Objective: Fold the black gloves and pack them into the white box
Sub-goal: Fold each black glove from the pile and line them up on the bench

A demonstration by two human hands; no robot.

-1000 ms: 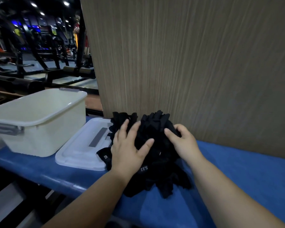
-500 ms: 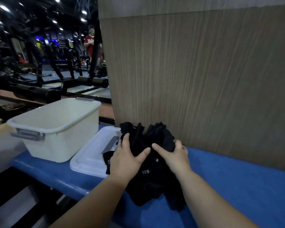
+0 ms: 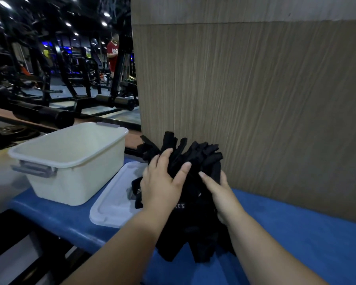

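A bunch of black gloves [image 3: 195, 229] is gathered between both my hands over the blue surface, fingers fanned upward and cuffs hanging down. My left hand [image 3: 162, 186] presses on the bunch's left side with fingers spread. My right hand [image 3: 220, 192] wraps the right side from behind. The white box [image 3: 70, 163] stands open to the left, and nothing shows inside it from this angle. Its white lid [image 3: 113, 202] lies flat between the box and the gloves, with a glove cuff resting on it.
A tall wood-grain panel [image 3: 255, 110] rises right behind the gloves. The blue padded surface [image 3: 296, 233] stretches to the right. Black gym machines and a person in a red shirt [image 3: 113, 56] are in the dim background on the left.
Both hands have squeezed the bunch of gloves tighter and raised it slightly, so the fingers fan up more. The view has shifted, showing more of the room on the left.
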